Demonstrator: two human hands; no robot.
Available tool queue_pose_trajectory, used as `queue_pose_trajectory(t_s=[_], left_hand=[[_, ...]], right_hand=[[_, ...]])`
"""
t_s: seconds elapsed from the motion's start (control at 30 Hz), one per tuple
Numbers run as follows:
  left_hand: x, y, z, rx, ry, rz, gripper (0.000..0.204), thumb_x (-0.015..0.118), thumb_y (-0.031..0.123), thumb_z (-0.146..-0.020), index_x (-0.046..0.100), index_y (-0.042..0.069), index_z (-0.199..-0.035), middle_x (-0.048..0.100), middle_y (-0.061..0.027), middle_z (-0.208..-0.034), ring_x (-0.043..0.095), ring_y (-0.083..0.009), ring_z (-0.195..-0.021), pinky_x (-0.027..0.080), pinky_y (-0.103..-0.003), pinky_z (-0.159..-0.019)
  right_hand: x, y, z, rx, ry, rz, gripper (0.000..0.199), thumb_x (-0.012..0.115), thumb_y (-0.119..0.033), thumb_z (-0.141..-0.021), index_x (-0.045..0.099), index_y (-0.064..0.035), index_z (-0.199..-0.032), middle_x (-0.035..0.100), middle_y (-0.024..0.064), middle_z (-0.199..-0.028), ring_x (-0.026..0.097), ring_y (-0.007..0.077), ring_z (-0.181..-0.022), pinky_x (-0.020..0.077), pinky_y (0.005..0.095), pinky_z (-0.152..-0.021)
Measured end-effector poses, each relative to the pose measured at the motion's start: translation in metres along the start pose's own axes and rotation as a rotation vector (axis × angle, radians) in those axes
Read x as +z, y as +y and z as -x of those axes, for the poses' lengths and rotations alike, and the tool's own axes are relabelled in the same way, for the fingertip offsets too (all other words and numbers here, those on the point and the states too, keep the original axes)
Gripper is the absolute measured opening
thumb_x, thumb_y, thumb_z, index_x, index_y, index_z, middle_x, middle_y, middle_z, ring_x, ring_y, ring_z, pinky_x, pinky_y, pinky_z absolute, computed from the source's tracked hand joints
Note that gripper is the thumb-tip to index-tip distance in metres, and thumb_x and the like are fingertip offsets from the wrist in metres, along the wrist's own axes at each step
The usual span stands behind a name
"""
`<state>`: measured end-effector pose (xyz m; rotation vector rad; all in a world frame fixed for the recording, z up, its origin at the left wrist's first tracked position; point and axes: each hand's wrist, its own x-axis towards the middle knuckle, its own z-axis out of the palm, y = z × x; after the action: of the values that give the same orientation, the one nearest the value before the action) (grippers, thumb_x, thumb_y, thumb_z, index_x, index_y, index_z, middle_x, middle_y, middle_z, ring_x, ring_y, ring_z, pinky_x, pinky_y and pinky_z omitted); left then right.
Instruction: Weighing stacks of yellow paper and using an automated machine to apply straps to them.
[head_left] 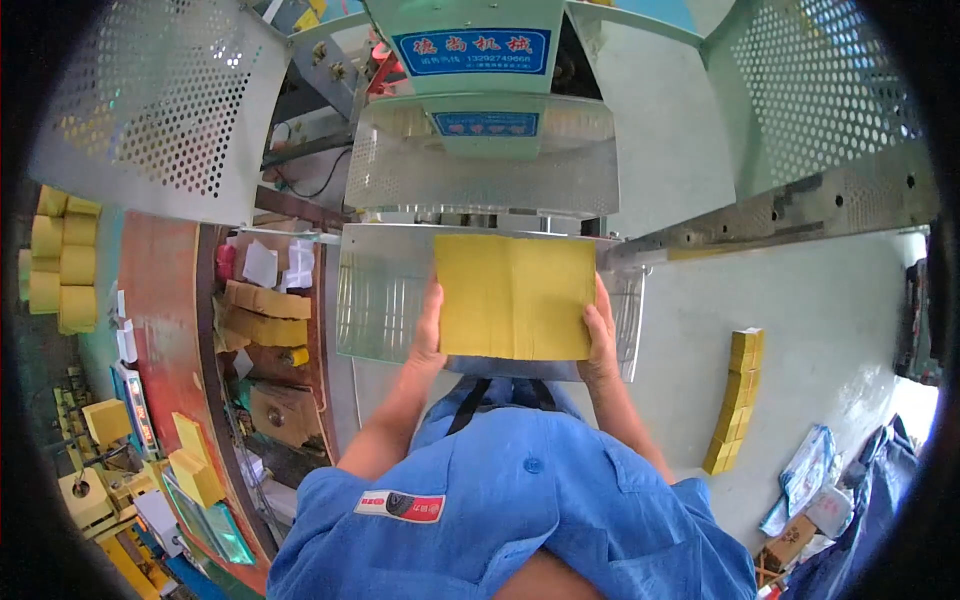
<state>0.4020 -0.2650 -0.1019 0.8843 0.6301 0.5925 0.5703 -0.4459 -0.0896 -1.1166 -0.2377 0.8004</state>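
Note:
A thick square stack of yellow paper (515, 297) lies flat on the shiny metal table (385, 290) of a green machine (480, 110). My left hand (428, 335) grips the stack's left edge and my right hand (601, 335) grips its right edge, fingers curled around the sides. Both forearms rise from the blue work shirt at the bottom of the head view. The stack's far edge sits close under the machine's perforated metal guard (480, 170).
Perforated metal guards stand at the left (160, 100) and right (820, 90). Yellow paper bundles are piled at the far left (65, 260), on a red-brown side bench (265, 315), and in a column on the grey floor (735, 400). Bags and a box lie at the lower right (810, 500).

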Motion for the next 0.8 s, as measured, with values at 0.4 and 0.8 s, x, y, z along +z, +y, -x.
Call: queue_pose_trajectory(t_s=[0.4,0.8], left_hand=[[0.021,0.04,-0.103,-0.04,-0.128,-0.007,0.062,0.05,0.044,-0.098,0.037,0.006,-0.146,0.043,-0.0074,-0.143,0.038,-0.0183,-0.132,0.031,-0.033,-0.108],[0.019,0.034,-0.113,-0.026,-0.139,-0.042,0.067,0.059,0.034,-0.093,0.033,0.006,-0.148,0.044,-0.0083,-0.142,0.04,-0.0188,-0.131,0.031,-0.032,-0.109]], right_hand=[[0.01,-0.027,-0.09,-0.032,-0.035,-0.009,0.068,0.053,-0.025,-0.09,0.028,-0.0023,-0.149,0.039,0.0125,-0.147,0.039,0.0247,-0.134,0.0291,0.037,-0.112],[0.011,-0.028,-0.111,-0.022,-0.051,-0.027,0.067,0.052,-0.023,-0.089,0.029,-0.0026,-0.149,0.044,0.0115,-0.144,0.041,0.0236,-0.133,0.0316,0.0346,-0.11]])
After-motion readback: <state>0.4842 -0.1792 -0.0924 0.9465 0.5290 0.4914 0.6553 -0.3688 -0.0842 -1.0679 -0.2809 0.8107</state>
